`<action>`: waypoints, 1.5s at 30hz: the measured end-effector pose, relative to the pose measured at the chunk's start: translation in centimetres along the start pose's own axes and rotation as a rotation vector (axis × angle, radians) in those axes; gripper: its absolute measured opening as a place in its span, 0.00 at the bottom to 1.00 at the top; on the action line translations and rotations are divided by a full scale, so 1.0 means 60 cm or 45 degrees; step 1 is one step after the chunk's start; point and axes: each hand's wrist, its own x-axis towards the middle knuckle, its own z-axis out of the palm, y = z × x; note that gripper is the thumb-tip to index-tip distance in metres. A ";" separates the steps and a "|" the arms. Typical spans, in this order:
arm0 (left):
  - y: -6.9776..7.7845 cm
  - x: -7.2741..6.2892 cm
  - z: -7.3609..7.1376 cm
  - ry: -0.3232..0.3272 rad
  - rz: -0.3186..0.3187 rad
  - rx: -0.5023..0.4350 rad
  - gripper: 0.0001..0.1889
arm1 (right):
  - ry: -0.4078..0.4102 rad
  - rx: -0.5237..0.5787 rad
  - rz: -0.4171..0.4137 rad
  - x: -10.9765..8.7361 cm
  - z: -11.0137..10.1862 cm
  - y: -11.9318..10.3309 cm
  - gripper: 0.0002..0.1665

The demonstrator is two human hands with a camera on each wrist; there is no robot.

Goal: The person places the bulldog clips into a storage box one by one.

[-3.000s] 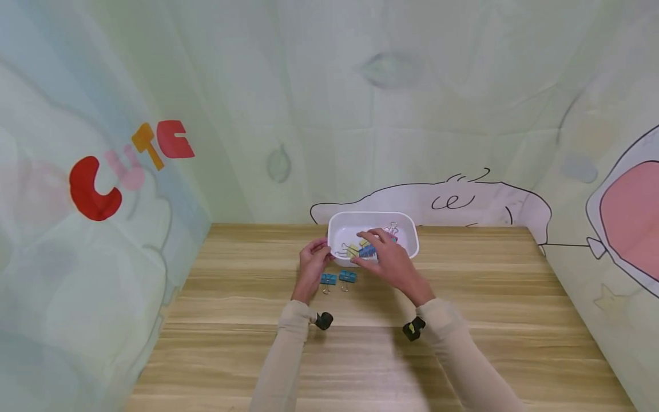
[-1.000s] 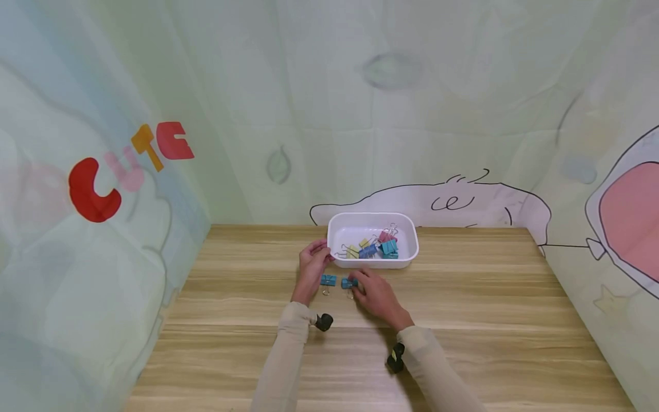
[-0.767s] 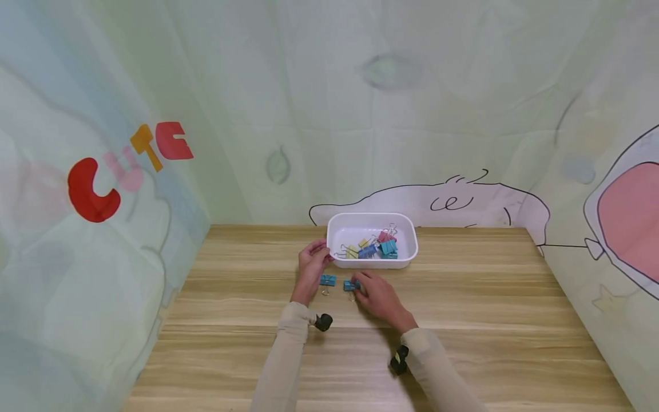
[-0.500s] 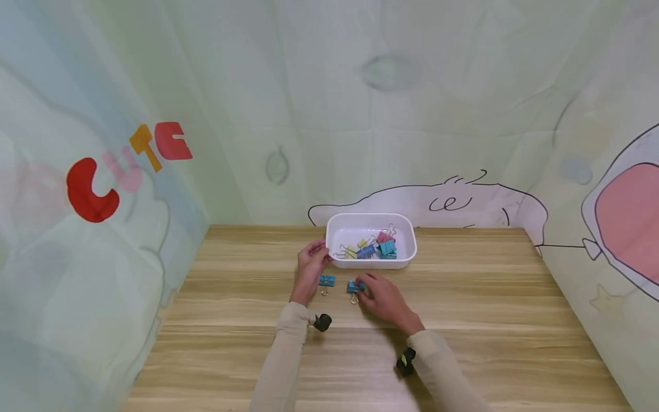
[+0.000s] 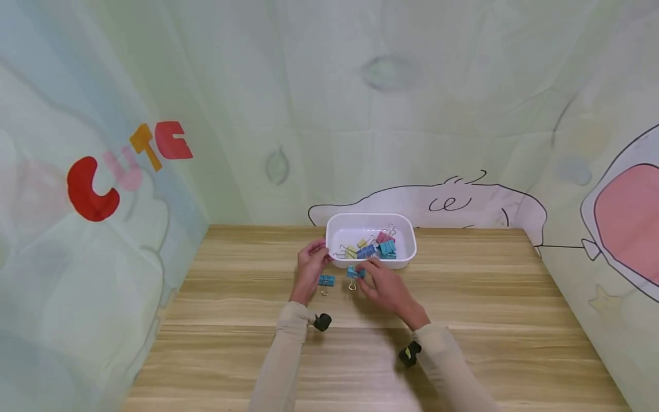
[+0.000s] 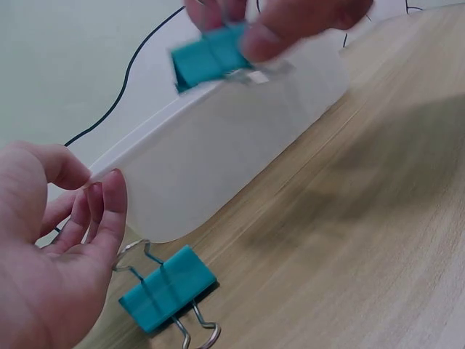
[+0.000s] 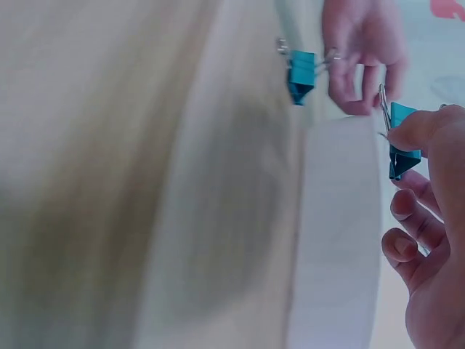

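Note:
My right hand (image 5: 386, 287) pinches a teal binder clip (image 5: 354, 272) between thumb and fingers, raised above the table at the near side of a white plastic bin (image 5: 336, 264). In the left wrist view this held clip (image 6: 211, 58) overlaps the bin's rim. My left hand (image 5: 310, 269) grips the bin's left end, thumb and fingers pinching the rim in the left wrist view. A second teal binder clip (image 6: 168, 289) lies on the table just below the left hand, its wire handles spread. Inside the bin are several binder clips: yellow (image 5: 351, 252), blue (image 5: 366, 251), teal (image 5: 387, 248) and pink (image 5: 383, 236).
The wooden table (image 5: 247, 343) ends at a printed cloth backdrop (image 5: 247, 171) right behind the bin. More cloth stands along the left and right table edges. Each wrist wears a small black camera, such as the left one (image 5: 322, 322).
My right hand came out of the bin, took hold of the right-hand teal clip on the table, drew it slightly nearer, then lifted it toward the bin. The left hand stays on the rim.

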 end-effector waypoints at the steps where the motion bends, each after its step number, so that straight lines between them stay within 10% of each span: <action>1: 0.000 0.000 0.000 -0.001 0.001 -0.001 0.19 | 0.008 0.003 -0.006 0.005 -0.003 -0.001 0.13; 21: -0.005 -0.003 -0.010 0.009 -0.026 0.028 0.19 | 0.115 0.014 0.137 0.094 -0.068 0.000 0.11; 32: -0.002 -0.004 -0.005 0.011 -0.012 0.034 0.20 | 0.128 0.059 0.165 0.103 -0.062 -0.003 0.35; 45: 0.000 -0.002 -0.004 -0.012 0.014 0.046 0.19 | 0.065 0.117 0.049 0.086 -0.034 -0.020 0.32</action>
